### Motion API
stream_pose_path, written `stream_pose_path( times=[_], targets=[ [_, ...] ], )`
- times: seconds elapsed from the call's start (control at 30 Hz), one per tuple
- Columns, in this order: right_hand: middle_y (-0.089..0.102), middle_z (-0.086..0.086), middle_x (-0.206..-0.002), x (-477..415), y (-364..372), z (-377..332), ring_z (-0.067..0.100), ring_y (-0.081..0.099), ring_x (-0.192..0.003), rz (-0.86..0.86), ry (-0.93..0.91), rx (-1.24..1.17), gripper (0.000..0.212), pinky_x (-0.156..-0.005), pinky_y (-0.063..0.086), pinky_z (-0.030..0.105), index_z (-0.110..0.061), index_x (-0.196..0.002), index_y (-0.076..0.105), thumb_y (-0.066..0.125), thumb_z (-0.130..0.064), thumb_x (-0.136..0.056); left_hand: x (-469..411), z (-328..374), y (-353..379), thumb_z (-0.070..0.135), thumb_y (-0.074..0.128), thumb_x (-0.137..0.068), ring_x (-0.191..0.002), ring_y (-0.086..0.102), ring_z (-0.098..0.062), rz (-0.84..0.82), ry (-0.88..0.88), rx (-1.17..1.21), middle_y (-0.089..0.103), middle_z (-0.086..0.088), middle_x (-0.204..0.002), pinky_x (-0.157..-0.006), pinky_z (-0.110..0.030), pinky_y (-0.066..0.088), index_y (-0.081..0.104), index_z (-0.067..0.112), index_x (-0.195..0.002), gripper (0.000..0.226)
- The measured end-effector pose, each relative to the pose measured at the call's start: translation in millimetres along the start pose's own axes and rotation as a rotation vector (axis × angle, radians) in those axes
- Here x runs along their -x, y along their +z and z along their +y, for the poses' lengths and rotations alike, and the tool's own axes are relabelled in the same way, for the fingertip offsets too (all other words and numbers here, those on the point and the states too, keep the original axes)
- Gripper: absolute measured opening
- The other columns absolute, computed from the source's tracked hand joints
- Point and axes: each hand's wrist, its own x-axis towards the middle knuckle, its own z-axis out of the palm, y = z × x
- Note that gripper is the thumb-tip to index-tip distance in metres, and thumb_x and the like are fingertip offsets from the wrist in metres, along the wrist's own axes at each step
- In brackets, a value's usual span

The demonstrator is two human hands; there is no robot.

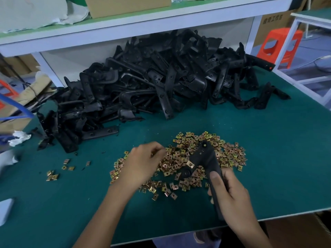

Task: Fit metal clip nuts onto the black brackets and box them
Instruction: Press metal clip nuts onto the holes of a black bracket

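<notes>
My right hand [229, 192] grips one black bracket [207, 156] by its lower end and holds it above a spread of brass-coloured clip nuts [180, 156] on the green table. One clip nut [190, 164] sits fitted on the bracket's left tab. My left hand [143, 161] hovers over the left part of the nut pile with its fingers curled together near the nuts; whether it pinches a nut is hidden by the fingers. A big heap of loose black brackets [152, 81] lies at the back of the table.
A few stray clip nuts [53, 175] lie at the left of the green table [279, 158]. A white shelf [143, 17] hangs over the heap, with a cardboard box [125, 4] on it. An orange stool [279, 45] stands at the right; crumpled white cloth [18, 137] lies at the left.
</notes>
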Motion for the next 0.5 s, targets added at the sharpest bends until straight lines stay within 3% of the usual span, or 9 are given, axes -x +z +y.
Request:
stream_pose_path(
  times=[0.07, 0.1, 0.2, 0.37, 0.5],
  targets=[
    [0.069, -0.004, -0.071, -0.1, 1.3, -0.9, 0.01, 0.062, -0.055, -0.001, -0.005, 0.005, 0.022, -0.051, 0.045, 0.025, -0.04, -0.084, 0.052, 0.045, -0.059, -0.092, -15.0, -11.8, -4.7, 0.026, 0.059, -0.101, -0.077, 0.064, 0.004, 0.091, -0.044, -0.1, 0.07, 0.021, -0.088, -0.067, -0.011, 0.047, 0.073, 0.029, -0.097, 0.015],
    [0.069, -0.004, -0.071, 0.0, 1.6, -1.0, 0.009, 0.062, -0.054, -0.002, -0.01, 0.009, 0.022, -0.05, 0.044, 0.023, -0.04, -0.084, 0.052, 0.045, -0.059, -0.092, -22.6, -16.5, -5.7, 0.022, 0.058, -0.101, -0.082, 0.067, -0.005, 0.107, -0.064, -0.145, 0.072, 0.015, -0.093, -0.073, -0.021, 0.052, 0.074, 0.026, -0.099, 0.017],
    [0.069, -0.002, -0.07, -0.3, 1.6, -0.6, 0.01, 0.063, -0.054, 0.004, -0.014, 0.005, 0.023, -0.051, 0.045, 0.024, -0.038, -0.084, 0.052, 0.045, -0.058, -0.093, -39.5, -23.1, -5.7, 0.018, 0.054, -0.101, -0.087, 0.069, -0.019, 0.083, -0.096, -0.243, 0.073, 0.006, -0.094, -0.078, -0.034, 0.057, 0.072, 0.023, -0.095, 0.02],
    [0.069, 0.0, -0.071, -0.9, 0.9, 1.6, 0.012, 0.063, -0.053, 0.01, -0.018, -0.005, 0.021, -0.051, 0.047, 0.025, -0.038, -0.086, 0.053, 0.047, -0.057, -0.092, -48.7, -22.3, 1.9, 0.039, 0.062, -0.097, -0.096, 0.066, -0.02, -0.046, -0.121, -0.307, 0.071, 0.008, -0.103, -0.086, -0.038, 0.056, 0.07, 0.03, -0.102, 0.013],
    [0.068, 0.0, -0.07, -0.6, 0.3, 2.0, 0.013, 0.062, -0.053, -0.002, -0.023, -0.021, 0.022, -0.05, 0.047, 0.025, -0.036, -0.086, 0.053, 0.047, -0.056, -0.093, -49.8, -22.4, 5.0, 0.039, 0.064, -0.097, -0.091, 0.065, -0.019, -0.058, -0.127, -0.279, 0.07, 0.005, -0.096, -0.084, -0.037, 0.055, 0.065, 0.027, -0.094, 0.012]
  ],
)
